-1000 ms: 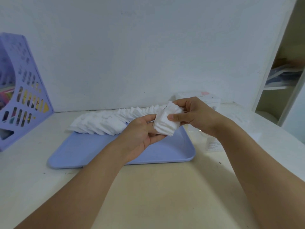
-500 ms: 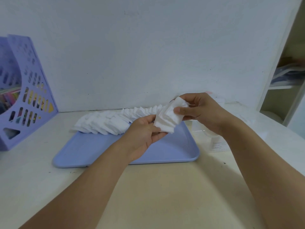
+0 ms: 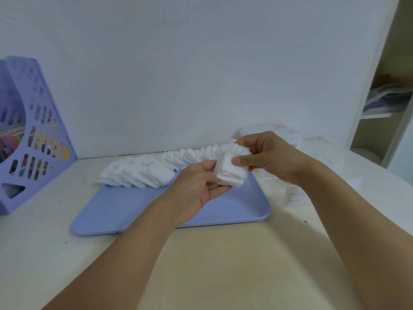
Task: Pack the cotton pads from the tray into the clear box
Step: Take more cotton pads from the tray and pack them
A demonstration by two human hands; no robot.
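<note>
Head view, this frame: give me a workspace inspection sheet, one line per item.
Surface: pale desk against a white wall, a few dark specks.
Job's things: blue tray with a row of cotton pads along its far edge; a stack of pads held above the tray; clear box right of the tray, mostly hidden.
Clutter: purple file rack at left.
Grippers: left hand and right hand both hold the stack.
Cables: nothing seen.
Surroundings: shelf at right.

The right hand (image 3: 266,158) hides most of the clear box (image 3: 290,193); the file holder (image 3: 33,139) is cut off at left
</note>
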